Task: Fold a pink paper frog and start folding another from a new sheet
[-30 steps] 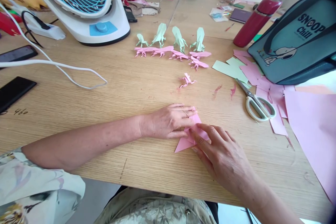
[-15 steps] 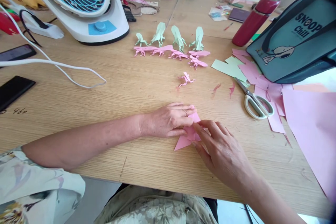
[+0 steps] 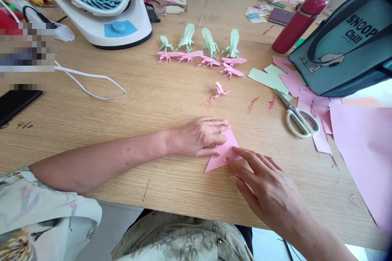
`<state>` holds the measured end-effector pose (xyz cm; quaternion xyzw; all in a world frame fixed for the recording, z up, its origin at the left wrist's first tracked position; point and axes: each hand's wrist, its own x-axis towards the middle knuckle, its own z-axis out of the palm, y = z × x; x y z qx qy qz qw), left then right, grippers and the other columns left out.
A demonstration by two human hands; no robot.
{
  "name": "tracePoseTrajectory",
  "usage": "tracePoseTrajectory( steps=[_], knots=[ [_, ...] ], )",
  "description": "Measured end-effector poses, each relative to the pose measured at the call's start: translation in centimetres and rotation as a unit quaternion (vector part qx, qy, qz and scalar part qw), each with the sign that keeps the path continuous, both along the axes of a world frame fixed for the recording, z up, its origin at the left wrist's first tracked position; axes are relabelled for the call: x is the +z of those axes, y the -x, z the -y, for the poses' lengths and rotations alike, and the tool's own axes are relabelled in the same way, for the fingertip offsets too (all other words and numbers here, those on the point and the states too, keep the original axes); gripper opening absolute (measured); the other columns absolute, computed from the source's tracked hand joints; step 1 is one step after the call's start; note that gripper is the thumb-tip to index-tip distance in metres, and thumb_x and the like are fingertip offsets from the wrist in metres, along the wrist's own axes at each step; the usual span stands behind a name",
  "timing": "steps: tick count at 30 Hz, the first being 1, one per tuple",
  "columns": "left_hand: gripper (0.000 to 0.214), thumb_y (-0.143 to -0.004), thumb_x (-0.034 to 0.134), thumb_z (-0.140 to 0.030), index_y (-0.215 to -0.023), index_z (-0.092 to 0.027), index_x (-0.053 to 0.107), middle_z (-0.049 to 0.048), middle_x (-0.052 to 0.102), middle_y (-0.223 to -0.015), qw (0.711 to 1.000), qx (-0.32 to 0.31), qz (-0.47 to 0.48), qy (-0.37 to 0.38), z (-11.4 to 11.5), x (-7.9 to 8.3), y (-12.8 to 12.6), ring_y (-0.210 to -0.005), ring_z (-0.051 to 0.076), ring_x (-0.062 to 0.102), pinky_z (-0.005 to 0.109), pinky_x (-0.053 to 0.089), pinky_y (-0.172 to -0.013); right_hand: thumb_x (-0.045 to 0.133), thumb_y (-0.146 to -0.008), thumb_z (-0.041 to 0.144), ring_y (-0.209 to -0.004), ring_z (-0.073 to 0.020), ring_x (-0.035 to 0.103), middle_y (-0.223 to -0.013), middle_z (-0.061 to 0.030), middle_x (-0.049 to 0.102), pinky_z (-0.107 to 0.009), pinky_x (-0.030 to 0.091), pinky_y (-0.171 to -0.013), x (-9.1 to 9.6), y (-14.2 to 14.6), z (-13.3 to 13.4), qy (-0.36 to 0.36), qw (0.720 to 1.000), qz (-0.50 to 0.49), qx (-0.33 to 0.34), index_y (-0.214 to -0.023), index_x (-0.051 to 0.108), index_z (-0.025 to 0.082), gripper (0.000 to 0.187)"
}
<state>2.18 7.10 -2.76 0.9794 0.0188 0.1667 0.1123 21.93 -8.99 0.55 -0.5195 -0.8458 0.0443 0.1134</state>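
A folded piece of pink paper [image 3: 229,143], roughly triangular, lies flat on the wooden table in front of me. My left hand [image 3: 202,138] rests on its upper left part, fingers stretched out and lying flat, covering that side. From the lower right my right hand [image 3: 265,181] touches the paper with its fingertips; the fingers are extended and the thumb is apart from them. Just beyond the hands stands a small pink origami figure [image 3: 218,90].
Behind are rows of pink origami insects [image 3: 208,61] and green origami insects [image 3: 185,38]. Scissors [image 3: 298,116], pink sheets [image 3: 361,147], a red flask [image 3: 297,26] and a teal bag [image 3: 343,45] stand or lie to the right. A fan [image 3: 119,30] and white cable [image 3: 101,76] are at left.
My right hand has shifted right and down across the pink paper, its thumb moving off the paper and its fingers spreading. My left hand stays on the paper.
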Motion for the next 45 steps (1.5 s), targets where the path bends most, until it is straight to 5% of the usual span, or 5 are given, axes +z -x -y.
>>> tracePoseTrajectory(
  steps=[6, 12, 29, 37, 45],
  knots=[
    [0.031, -0.097, 0.050, -0.039, -0.094, -0.012, 0.065, 0.0218, 0.060, -0.134, 1.000, -0.001, -0.005, 0.003, -0.1, 0.0, 0.0, -0.134, 0.033, 0.050, 0.046, 0.044, -0.109, 0.045, -0.098, 0.021, -0.101, -0.0251, 0.064, -0.125, -0.0145, 0.063, -0.043, 0.054, -0.082, 1.2, 0.1, 0.0, 0.039, 0.998, -0.048, 0.003, -0.097, 0.065, 0.017, 0.021],
    [0.030, -0.098, 0.047, -0.037, -0.095, -0.013, 0.066, 0.0203, 0.059, -0.135, 1.000, 0.006, -0.007, 0.009, 0.0, 0.0, 0.0, -0.134, 0.031, 0.049, 0.045, 0.043, -0.109, 0.044, -0.099, 0.025, -0.093, -0.0275, 0.061, -0.112, -0.0168, 0.063, -0.045, 0.055, -0.076, 0.1, 0.8, -1.0, 0.034, 0.999, -0.028, -0.024, -0.122, 0.060, 0.013, 0.031],
    [0.029, -0.096, 0.050, -0.037, -0.094, -0.013, 0.066, 0.0207, 0.059, -0.136, 1.000, 0.001, -0.012, 0.012, -0.1, 0.1, 0.0, -0.135, 0.032, 0.049, 0.045, 0.042, -0.111, 0.048, -0.096, 0.024, -0.094, -0.0281, 0.060, -0.114, -0.0167, 0.062, -0.044, 0.054, -0.076, -0.3, 0.6, 0.0, 0.028, 0.999, -0.033, -0.027, -0.124, 0.060, 0.015, 0.032],
    [0.028, -0.095, 0.053, -0.037, -0.093, -0.013, 0.066, 0.0204, 0.059, -0.135, 1.000, 0.003, -0.013, 0.014, -0.1, 0.2, 0.0, -0.135, 0.031, 0.049, 0.044, 0.042, -0.111, 0.047, -0.097, 0.023, -0.100, -0.0263, 0.060, -0.121, -0.0140, 0.060, -0.044, 0.052, -0.084, 0.7, 0.4, 0.3, 0.051, 0.996, -0.069, -0.016, -0.101, 0.068, 0.019, 0.022],
    [0.026, -0.096, 0.051, -0.034, -0.104, -0.014, 0.066, 0.0189, 0.059, -0.136, 1.000, 0.010, -0.014, 0.012, 0.0, 0.2, 0.0, -0.135, 0.029, 0.048, 0.043, 0.042, -0.111, 0.046, -0.097, 0.027, -0.089, -0.0266, 0.058, -0.108, -0.0161, 0.059, -0.044, 0.054, -0.076, -0.6, 1.0, -1.8, 0.043, 0.997, -0.023, -0.056, -0.121, 0.062, 0.014, 0.032]
  ],
)
